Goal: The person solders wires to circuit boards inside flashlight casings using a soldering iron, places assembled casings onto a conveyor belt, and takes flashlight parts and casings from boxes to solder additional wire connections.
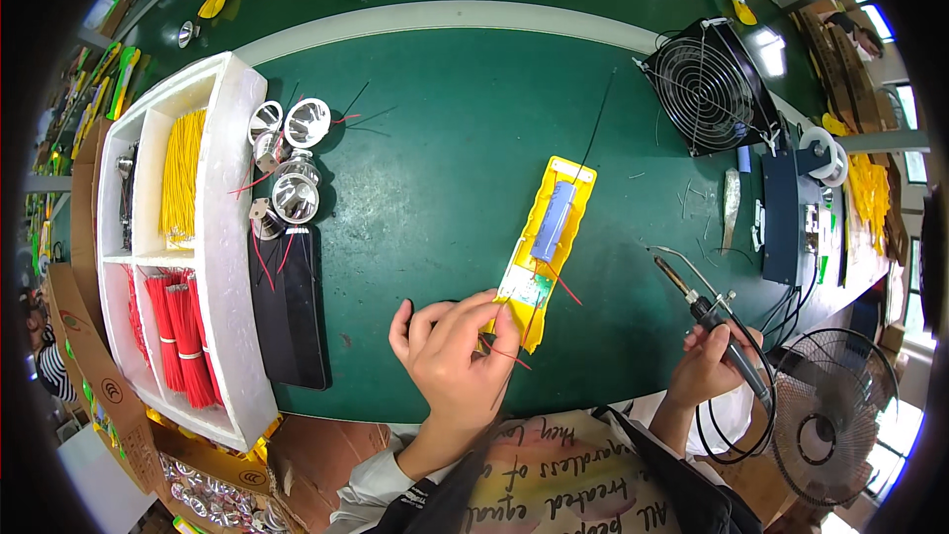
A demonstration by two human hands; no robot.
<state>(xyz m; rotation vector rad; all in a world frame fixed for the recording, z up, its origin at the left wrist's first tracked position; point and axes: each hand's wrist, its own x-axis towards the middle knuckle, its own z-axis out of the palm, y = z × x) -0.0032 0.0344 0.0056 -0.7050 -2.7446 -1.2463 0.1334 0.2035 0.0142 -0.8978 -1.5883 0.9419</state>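
A yellow plastic housing [546, 221] lies tilted on the green bench in front of me. Inside it sit a blue cylindrical battery [556, 222] and, nearer to me, a small green circuit board [526, 287]. Thin red and black wires run from it. My left hand [457, 344] rests over the housing's near end, thumb and forefinger pinched at the board's edge; what lies between them is too small to make out. In my right hand [710, 364] is a soldering iron [727, 331] with a thin metal guide tube, its tip pointing up-left, apart from the housing.
A white foam box [222, 237] of yellow and red wires stands left, beside several silver reflector cups [297, 196] and a black case [295, 316]. To the right are a black square fan [704, 89], a dark blue box [781, 208], a solder spool [822, 156] and a round fan [825, 420].
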